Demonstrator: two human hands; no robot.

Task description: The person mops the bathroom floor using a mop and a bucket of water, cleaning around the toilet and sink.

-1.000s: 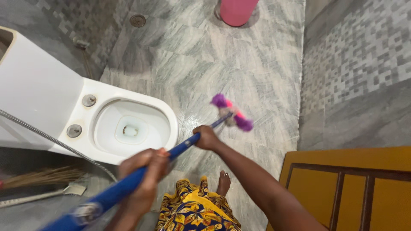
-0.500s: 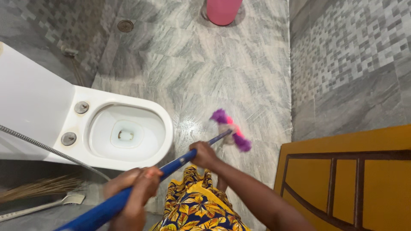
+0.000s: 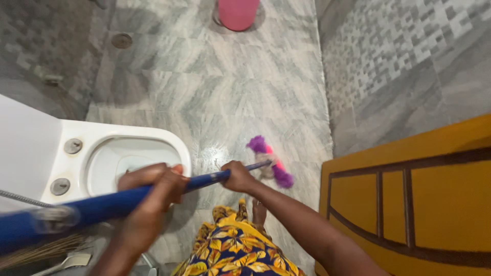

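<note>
Grey marbled floor tiles (image 3: pixel 225 97) are filling the bathroom between a white toilet (image 3: pixel 76 158) and a yellow door (image 3: pixel 424 199). Both hands are gripping a blue mop handle (image 3: pixel 128 197) that is running from lower left up to the right. The left hand (image 3: pixel 151 186) is wrapping tightly around its middle, the right hand (image 3: pixel 238 176) is closing around it farther along. Its purple and pink head (image 3: pixel 268 161) is pointing right, resting on the floor just beside the door. A pink bucket (image 3: pixel 238 13) is standing well apart.
</note>
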